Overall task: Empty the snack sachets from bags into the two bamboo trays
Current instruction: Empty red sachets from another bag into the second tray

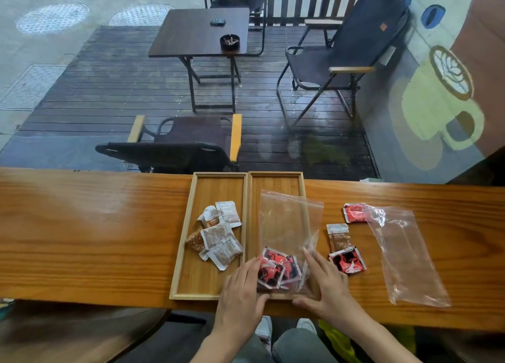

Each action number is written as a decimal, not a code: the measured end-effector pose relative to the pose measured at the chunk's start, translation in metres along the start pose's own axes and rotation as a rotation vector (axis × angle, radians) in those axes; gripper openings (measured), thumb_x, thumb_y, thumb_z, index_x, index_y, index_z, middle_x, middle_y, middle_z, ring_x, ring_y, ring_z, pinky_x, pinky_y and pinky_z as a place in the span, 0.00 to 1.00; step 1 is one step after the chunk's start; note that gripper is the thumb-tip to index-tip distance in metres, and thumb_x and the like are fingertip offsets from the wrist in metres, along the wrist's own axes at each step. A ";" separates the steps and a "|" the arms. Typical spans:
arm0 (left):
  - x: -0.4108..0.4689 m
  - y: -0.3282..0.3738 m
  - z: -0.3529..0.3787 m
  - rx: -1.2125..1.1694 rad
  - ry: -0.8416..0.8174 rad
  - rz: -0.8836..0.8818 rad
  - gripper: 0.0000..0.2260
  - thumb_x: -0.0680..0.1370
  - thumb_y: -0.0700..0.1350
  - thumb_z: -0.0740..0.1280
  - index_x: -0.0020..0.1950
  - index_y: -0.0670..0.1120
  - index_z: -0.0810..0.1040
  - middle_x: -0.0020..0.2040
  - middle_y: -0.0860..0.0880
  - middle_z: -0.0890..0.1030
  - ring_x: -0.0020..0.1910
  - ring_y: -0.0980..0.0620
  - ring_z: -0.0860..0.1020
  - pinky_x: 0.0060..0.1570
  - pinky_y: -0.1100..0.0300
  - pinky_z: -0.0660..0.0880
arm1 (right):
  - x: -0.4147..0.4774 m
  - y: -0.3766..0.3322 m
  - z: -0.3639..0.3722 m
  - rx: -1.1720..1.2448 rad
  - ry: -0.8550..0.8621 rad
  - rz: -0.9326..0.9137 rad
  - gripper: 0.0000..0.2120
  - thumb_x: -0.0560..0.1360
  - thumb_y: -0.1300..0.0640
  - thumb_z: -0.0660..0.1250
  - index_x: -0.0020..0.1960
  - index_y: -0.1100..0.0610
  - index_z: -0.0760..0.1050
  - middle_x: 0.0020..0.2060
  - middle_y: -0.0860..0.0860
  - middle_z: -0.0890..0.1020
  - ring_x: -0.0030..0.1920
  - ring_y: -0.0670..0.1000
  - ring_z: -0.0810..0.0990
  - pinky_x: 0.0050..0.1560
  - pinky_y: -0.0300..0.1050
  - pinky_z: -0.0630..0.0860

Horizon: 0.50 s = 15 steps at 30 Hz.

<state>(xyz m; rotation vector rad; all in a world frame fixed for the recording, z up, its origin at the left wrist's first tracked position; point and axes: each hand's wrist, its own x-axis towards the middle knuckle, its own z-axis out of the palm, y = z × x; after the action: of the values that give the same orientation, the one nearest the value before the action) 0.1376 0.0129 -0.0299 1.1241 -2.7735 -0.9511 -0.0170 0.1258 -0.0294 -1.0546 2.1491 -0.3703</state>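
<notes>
Café window counter (82, 226) — coffee-cup mural (437, 103), deck folding chairs (341, 54), ashtray (229, 42).

Soft daylight, glare on the wooden counter (82, 226), wide-angle bending at edges.

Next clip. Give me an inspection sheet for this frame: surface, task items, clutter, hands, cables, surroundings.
Surface: long wooden counter, glossy, facing a window.
Left bamboo tray: holds a pile of white and brown sachets.
Right bamboo tray: clear zip bag lies on it, red sachets still inside.
Empty bag: flat on the counter, right of the trays.
Clutter: three loose sachets on the counter, one red, one brown, one red and black.
Left hand: open, on the zip bag's near left corner.
Right hand: open, pressing the bag's near right side.
Cables: nothing seen.
Surroundings: wet deck, folding table, chairs outside.
</notes>
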 end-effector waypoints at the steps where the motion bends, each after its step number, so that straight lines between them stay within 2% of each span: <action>1: -0.001 -0.001 0.002 0.008 0.034 0.007 0.26 0.76 0.48 0.64 0.71 0.53 0.58 0.71 0.56 0.65 0.70 0.59 0.61 0.68 0.66 0.54 | -0.001 0.000 0.001 -0.012 0.033 0.003 0.43 0.70 0.41 0.67 0.70 0.38 0.37 0.75 0.46 0.51 0.75 0.50 0.49 0.73 0.53 0.47; 4: 0.001 -0.003 0.006 0.046 0.076 0.022 0.22 0.69 0.42 0.72 0.62 0.50 0.73 0.58 0.54 0.79 0.58 0.55 0.77 0.56 0.64 0.67 | -0.005 -0.001 0.005 -0.064 0.146 -0.030 0.40 0.72 0.46 0.67 0.71 0.38 0.42 0.69 0.46 0.64 0.69 0.47 0.61 0.72 0.49 0.55; 7: 0.006 -0.007 0.010 0.068 0.141 0.051 0.21 0.62 0.39 0.78 0.53 0.49 0.79 0.46 0.54 0.84 0.45 0.56 0.82 0.45 0.62 0.77 | -0.008 -0.002 0.010 -0.038 0.147 -0.044 0.38 0.73 0.49 0.67 0.72 0.40 0.45 0.58 0.45 0.76 0.58 0.44 0.72 0.66 0.40 0.63; 9: 0.010 -0.007 0.008 0.078 0.156 0.065 0.18 0.61 0.39 0.78 0.48 0.50 0.80 0.41 0.54 0.84 0.40 0.56 0.81 0.40 0.63 0.78 | -0.008 -0.001 0.011 0.038 0.157 -0.018 0.34 0.73 0.51 0.66 0.73 0.43 0.52 0.50 0.44 0.78 0.52 0.43 0.74 0.59 0.37 0.69; 12: 0.011 -0.008 0.009 0.116 0.162 0.078 0.13 0.62 0.39 0.78 0.42 0.50 0.81 0.35 0.54 0.82 0.34 0.58 0.79 0.34 0.65 0.76 | -0.007 0.003 0.008 0.097 0.196 -0.034 0.24 0.74 0.55 0.66 0.68 0.48 0.65 0.41 0.37 0.73 0.46 0.41 0.73 0.56 0.38 0.71; 15: 0.013 -0.006 0.004 0.081 0.167 0.057 0.11 0.63 0.38 0.77 0.41 0.50 0.81 0.34 0.55 0.82 0.33 0.58 0.79 0.33 0.67 0.74 | -0.008 0.002 0.004 0.142 0.211 -0.059 0.19 0.74 0.56 0.66 0.64 0.49 0.71 0.41 0.38 0.75 0.44 0.43 0.77 0.51 0.40 0.76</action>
<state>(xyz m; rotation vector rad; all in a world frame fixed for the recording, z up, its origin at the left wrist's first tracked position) 0.1307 0.0037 -0.0393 1.0743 -2.7146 -0.7098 -0.0122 0.1332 -0.0298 -1.0390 2.2410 -0.6787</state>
